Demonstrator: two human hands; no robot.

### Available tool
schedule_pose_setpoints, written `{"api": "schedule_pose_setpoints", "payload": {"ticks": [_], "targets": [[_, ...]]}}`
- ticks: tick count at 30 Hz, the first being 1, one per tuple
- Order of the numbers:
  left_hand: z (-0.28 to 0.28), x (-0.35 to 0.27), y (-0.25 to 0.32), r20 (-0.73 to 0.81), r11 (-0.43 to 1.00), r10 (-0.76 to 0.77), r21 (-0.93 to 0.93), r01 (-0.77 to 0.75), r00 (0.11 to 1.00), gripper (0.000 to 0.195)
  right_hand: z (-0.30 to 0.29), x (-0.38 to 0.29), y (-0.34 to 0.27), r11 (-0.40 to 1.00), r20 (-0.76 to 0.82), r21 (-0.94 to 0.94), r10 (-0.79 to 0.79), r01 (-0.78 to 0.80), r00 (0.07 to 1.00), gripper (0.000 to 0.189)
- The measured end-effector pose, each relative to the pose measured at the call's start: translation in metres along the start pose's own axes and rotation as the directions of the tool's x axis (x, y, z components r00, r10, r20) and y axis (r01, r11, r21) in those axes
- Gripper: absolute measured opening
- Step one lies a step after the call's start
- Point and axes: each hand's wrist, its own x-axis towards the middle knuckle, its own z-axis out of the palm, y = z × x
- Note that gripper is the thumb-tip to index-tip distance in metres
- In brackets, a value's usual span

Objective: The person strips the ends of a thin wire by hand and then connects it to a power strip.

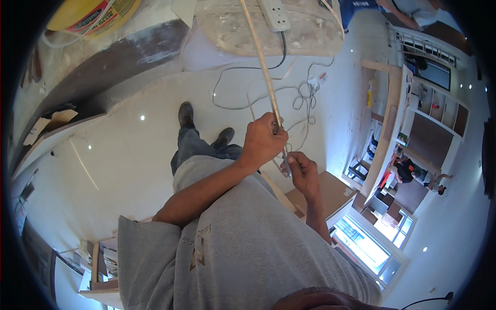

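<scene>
A long, thin strip (259, 48), tan along its face with a greyish edge, runs from the worktable down to my hands. My left hand (265, 137) is closed around it a short way above its lower end. Just below, my right hand (304, 170) pinches the strip near that end between thumb and fingers; the tip juts out slightly past the thumb. The strip's far end leaves the top of the picture. Beside its upper part, a white power strip (274, 15) lies on the stained worktable (232, 35).
Black cable (306, 97) lies looped on the pale floor (135, 147) beyond my shoes (186, 114). A yellow wood glue bucket (93, 17) stands at upper left. Brown board (327, 193) is by my right forearm. A person's arm (403, 15) shows at upper right; other people are farther off.
</scene>
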Motion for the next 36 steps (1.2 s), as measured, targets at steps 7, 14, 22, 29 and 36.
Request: {"api": "schedule_pose_setpoints", "payload": {"ticks": [7, 14, 22, 29, 36], "targets": [[0.014, -0.021, -0.015, 0.099, 0.985, -0.045, -0.163, 0.061, 0.994, 0.029, -0.005, 0.003, 0.01, 0.998, 0.021, 0.049, -0.032, 0.031, 0.999, 0.021], [0.023, -0.052, -0.002, 0.0, 0.933, -0.131, -0.337, 0.124, 0.991, 0.028, -0.015, -0.014, 0.063, 0.908, 0.154, 0.404, -0.19, 0.114, 0.97, 0.023], [0.054, -0.09, -0.014, -0.038, 0.957, -0.088, -0.281, 0.074, 0.995, 0.025, -0.008, -0.034, 0.094, 0.886, 0.182, 0.421, -0.294, 0.196, 0.938, 0.017], [0.068, -0.1, -0.026, -0.082, 0.963, -0.061, -0.268, 0.037, 0.995, 0.021, -0.007, -0.032, 0.093, 0.795, 0.116, 0.565, -0.34, 0.22, 0.933, 0.018], [0.076, -0.099, -0.028, -0.155, 0.962, -0.015, -0.272, -0.028, 0.988, 0.017, 0.004, -0.021, 0.102, 0.683, 0.149, 0.718, -0.337, 0.133, 0.93, 0.02]]}}
